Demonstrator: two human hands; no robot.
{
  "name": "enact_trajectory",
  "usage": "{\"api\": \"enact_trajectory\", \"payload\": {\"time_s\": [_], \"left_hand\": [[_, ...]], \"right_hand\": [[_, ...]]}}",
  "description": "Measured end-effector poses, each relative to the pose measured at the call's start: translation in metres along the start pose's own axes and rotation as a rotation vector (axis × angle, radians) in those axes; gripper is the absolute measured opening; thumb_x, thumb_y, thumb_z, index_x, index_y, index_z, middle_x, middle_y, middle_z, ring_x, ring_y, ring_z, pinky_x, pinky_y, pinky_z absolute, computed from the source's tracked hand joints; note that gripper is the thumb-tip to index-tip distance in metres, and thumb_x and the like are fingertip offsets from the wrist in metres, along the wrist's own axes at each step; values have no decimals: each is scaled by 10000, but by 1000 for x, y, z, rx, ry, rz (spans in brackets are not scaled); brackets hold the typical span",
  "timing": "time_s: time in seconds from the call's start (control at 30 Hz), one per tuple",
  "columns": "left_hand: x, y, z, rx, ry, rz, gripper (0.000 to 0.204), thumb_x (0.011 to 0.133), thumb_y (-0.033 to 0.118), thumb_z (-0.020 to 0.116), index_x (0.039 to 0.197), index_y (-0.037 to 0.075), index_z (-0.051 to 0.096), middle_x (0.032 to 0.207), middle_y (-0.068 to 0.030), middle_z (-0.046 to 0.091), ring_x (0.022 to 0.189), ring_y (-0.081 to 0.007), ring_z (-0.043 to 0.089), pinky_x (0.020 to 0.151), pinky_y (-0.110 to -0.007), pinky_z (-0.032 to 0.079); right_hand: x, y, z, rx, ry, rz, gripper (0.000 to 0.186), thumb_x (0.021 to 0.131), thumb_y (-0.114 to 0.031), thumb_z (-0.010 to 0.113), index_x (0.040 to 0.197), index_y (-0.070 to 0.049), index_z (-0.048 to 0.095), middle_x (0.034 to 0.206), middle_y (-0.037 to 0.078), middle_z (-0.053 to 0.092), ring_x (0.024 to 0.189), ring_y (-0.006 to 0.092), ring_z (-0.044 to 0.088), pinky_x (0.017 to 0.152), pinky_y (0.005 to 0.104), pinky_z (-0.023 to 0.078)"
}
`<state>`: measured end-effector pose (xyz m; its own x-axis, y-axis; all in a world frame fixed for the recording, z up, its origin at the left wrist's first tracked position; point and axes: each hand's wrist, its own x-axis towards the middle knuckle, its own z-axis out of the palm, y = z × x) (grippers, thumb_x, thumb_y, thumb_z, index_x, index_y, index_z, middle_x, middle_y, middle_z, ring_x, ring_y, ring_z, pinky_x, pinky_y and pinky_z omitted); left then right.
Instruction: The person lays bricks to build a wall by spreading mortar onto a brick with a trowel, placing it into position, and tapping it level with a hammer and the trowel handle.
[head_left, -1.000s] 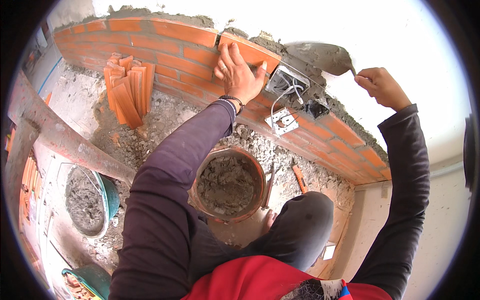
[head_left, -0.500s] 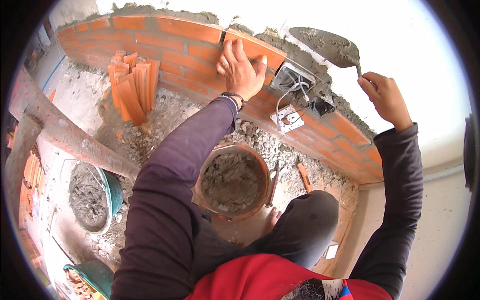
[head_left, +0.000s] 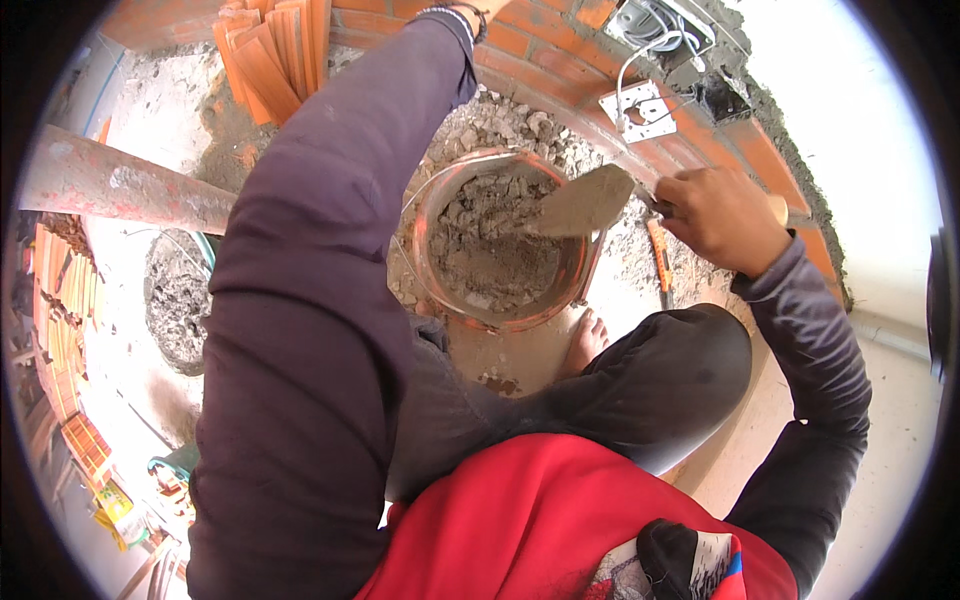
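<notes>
My right hand (head_left: 715, 218) is closed round the handle of a trowel (head_left: 590, 203). Its mortar-smeared blade reaches over the right part of an orange-rimmed bucket (head_left: 430, 270), above the grey mortar (head_left: 495, 240) inside. At the upper edge, only the wrist and a sliver of my left hand (head_left: 482, 8) show, beside the orange brick-faced wall (head_left: 550, 62); its fingers are out of the picture. To the right, the wall has an electrical box with looped grey cables (head_left: 660, 30), and a white socket plate (head_left: 640, 110) hangs from wires.
Thin orange brick slips (head_left: 270, 60) stand stacked by the wall. An orange-handled cutter knife (head_left: 660, 255) lies on the floor right of the bucket. A second container of mortar (head_left: 178, 300) and a thick pole (head_left: 130, 185) are at left. My bare foot (head_left: 588, 340) is near the bucket.
My right hand has brought the trowel down from the wall's top to the bucket. The view has tipped downward, leaving my left hand, which was against a top-row brick, mostly cut off.
</notes>
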<state>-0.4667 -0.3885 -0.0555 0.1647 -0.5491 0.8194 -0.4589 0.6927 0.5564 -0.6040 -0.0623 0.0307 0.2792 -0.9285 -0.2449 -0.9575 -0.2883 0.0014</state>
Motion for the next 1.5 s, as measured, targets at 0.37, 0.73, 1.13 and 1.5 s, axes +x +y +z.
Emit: {"api": "enact_trajectory", "payload": {"time_s": [0.37,0.73,1.13,1.5], "left_hand": [[13,1,-5,4,21,-57,318,896,248,675,1186,131,621,1219,-136,608,1219,-383,505,1006,-597,368],[22,3,-14,43,-57,-129,334,889,248,690,1195,131,624,1229,-139,611,1229,-383,509,1016,-611,371],[33,-10,-20,85,-21,-180,389,895,295,684,1238,124,617,1307,-138,591,1291,-390,478,1056,-622,345],[45,-20,-34,95,29,-296,372,904,278,686,1230,114,616,1259,-125,615,1243,-361,527,1057,-550,380]], "right_hand": [[24,3,51,-327,-184,7,99,818,-216,702,852,-128,732,714,117,682,749,340,695,676,478,537],[0,-1,108,162,-369,68,184,832,-198,714,947,-54,720,773,185,704,755,383,700,698,511,548],[-42,-4,185,480,-313,188,210,842,-217,670,967,-50,694,784,205,698,774,407,699,752,512,557],[-48,-16,176,735,-73,195,269,857,-160,708,1114,-81,726,717,163,670,640,302,659,686,374,516]]}}
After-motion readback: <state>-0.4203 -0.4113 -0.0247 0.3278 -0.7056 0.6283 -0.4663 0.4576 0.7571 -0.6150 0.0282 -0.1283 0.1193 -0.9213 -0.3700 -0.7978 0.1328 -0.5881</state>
